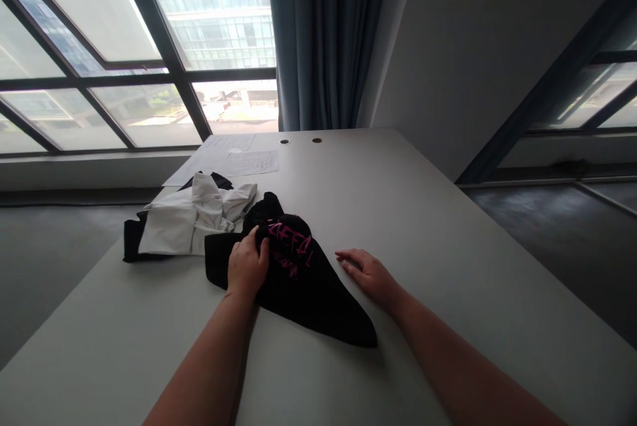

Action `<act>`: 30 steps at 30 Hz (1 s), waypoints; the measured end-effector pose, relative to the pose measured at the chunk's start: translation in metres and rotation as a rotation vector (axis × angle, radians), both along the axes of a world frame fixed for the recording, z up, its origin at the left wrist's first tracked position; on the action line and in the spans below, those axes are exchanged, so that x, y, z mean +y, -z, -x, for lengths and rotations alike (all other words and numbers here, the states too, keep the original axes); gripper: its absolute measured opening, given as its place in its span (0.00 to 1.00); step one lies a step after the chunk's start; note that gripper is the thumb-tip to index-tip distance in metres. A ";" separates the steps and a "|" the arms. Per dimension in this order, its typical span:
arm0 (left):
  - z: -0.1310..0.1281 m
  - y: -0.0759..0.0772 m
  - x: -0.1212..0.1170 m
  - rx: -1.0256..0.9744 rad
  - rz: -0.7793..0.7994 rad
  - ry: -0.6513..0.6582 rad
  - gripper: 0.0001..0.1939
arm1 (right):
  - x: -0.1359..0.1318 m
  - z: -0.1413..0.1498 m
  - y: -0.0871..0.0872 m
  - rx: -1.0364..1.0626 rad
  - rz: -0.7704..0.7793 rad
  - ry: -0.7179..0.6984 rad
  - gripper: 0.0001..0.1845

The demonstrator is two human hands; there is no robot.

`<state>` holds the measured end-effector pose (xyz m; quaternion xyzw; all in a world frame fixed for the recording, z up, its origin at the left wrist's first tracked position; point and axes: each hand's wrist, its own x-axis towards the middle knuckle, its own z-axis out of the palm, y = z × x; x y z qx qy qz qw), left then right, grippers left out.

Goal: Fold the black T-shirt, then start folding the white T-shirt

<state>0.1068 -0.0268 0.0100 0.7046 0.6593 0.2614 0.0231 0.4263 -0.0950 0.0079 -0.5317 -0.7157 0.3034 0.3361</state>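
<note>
Forearms (204, 363) nearest; left fingers (251, 239) pinch black garment (311, 296); right fingers (351, 255) loosely spread; white garment (169, 221), papers (253, 162), 2 table holes (317, 141) beyond

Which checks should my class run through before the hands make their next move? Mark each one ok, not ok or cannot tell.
1. Left hand on the black garment: ok, it touches the cloth beside the pink lettering.
2. Left hand's grip firm: cannot tell, the cloth hides part of the fingers.
3. Right hand on the black garment: not ok, it is apart from it, to its right.
4. Black garment spread flat: not ok, its far end is bunched.
5. Papers apart from the black garment: ok, they lie farther back.
</note>
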 end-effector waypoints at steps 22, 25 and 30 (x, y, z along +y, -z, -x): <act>-0.054 -0.008 -0.038 -0.214 0.061 0.293 0.15 | -0.007 -0.004 -0.002 0.533 0.211 0.119 0.35; -0.049 0.001 -0.024 -0.213 0.042 0.203 0.18 | -0.009 -0.005 -0.003 0.559 0.281 0.038 0.40; -0.053 0.009 -0.024 -0.140 0.205 0.357 0.18 | -0.015 -0.004 -0.013 0.558 0.402 -0.224 0.45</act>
